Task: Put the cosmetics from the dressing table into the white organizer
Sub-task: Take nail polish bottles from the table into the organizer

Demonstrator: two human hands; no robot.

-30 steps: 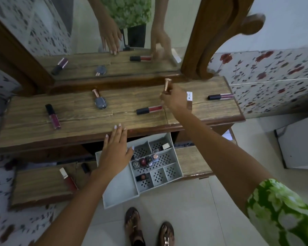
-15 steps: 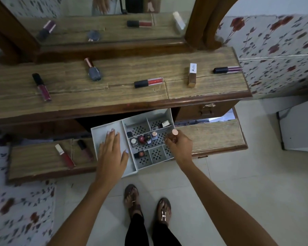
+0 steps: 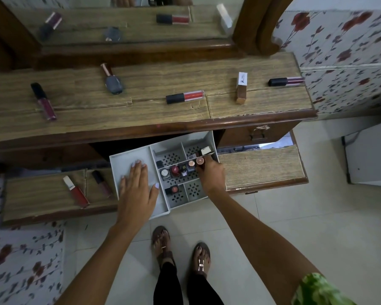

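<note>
right hand (image 3: 212, 176) is gripping a copper-capped tube (image 3: 200, 161) and lowering it upright into the middle row of the organizer (image 3: 128, 158), beside four items already standing there. left hand (image 3: 136, 190) is lying flat and released in the wide left bay, steadying it. step in hand: seating the tube; next move likely calls for letting go and reaching up. on the surface (image 3: 141, 115) five cosmetics are waiting; two more are lying on the lower shelf (image 3: 31, 194).
</note>
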